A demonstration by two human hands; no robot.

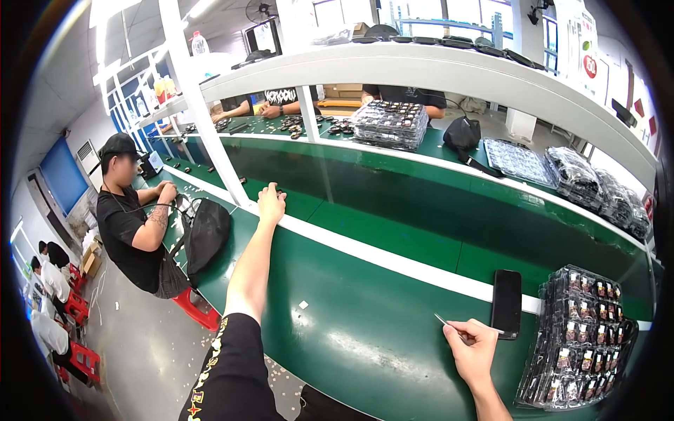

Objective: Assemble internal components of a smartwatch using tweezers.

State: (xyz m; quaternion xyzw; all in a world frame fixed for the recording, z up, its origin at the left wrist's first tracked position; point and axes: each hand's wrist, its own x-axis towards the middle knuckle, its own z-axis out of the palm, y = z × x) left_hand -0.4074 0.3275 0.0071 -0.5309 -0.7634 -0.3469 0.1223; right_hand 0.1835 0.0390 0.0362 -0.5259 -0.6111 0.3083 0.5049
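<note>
My left hand reaches out over the white rail onto the sunken green belt. Its fingers are closed around a small dark part, mostly hidden by them. On the right, above the green tabletop, my right hand grips a slim silver tool that looks like tweezers, its tip pointing left. A black phone lies just beyond that hand, partly over the white rail. Beside it, a tall stack of clear plastic trays holds rows of small dark parts.
A co-worker sits at the left near a black bag. Across the belt, other workers' table carries loose dark parts, a tray stack and another black bag. A white post and an overhead shelf frame the bench.
</note>
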